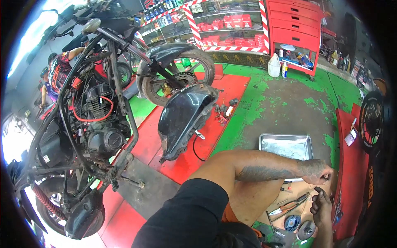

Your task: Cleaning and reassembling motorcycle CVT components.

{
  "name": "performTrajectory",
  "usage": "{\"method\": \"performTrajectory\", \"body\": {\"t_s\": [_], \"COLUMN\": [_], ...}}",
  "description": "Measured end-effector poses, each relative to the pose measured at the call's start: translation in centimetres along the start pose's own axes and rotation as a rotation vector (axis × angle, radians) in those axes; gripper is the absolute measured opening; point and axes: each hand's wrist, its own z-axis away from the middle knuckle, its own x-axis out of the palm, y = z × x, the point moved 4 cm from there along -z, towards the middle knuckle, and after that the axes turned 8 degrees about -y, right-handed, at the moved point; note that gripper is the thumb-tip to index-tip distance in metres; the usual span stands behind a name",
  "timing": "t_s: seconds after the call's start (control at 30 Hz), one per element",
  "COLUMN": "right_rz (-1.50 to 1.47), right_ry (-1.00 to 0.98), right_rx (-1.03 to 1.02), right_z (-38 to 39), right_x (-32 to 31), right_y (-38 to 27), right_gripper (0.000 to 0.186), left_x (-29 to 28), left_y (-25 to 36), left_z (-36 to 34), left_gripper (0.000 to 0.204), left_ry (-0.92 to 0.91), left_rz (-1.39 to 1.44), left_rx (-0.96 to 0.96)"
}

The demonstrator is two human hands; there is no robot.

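Observation:
My left hand (316, 172) reaches across to the right, its fingers pinched together near the tray's corner. Just below it, my right hand (321, 208) has its fingers curled in and its thumb side toward the left hand. Whatever either hand holds is too small or hidden to make out. Beside them on brown cardboard (271, 202) lie pliers (276, 211) with orange on them and several slim hand tools. A blue round part (292, 223) and a grey metal round part (306, 230) sit close to my right wrist. A shiny metal tray (285, 145) rests beyond my left forearm.
A stripped motorcycle (99, 111) stands at left, with a black fuel tank (184, 120) on the red floor beside it. A red bench (349, 177) and a wheel (371, 120) border the right. Behind are a red tool cabinet (294, 25), a white jug (274, 66) and people.

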Motion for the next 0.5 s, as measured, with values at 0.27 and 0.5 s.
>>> {"method": "performTrajectory", "body": {"t_s": [0.27,0.5], "right_rz": [-0.039,-0.133], "right_ry": [-0.017,-0.140], "right_rx": [-0.038,0.039], "right_z": [-0.4,-1.2], "right_x": [-1.7,-1.9], "right_y": [0.5,1.3], "right_gripper": [0.020,0.037], "left_x": [0.4,0.5], "left_y": [-0.9,-2.4], "left_z": [-0.8,-1.3], "left_gripper": [0.027,0.036], "left_ry": [0.139,0.093], "left_rz": [0.036,-0.047], "left_rx": [0.120,0.165]}}
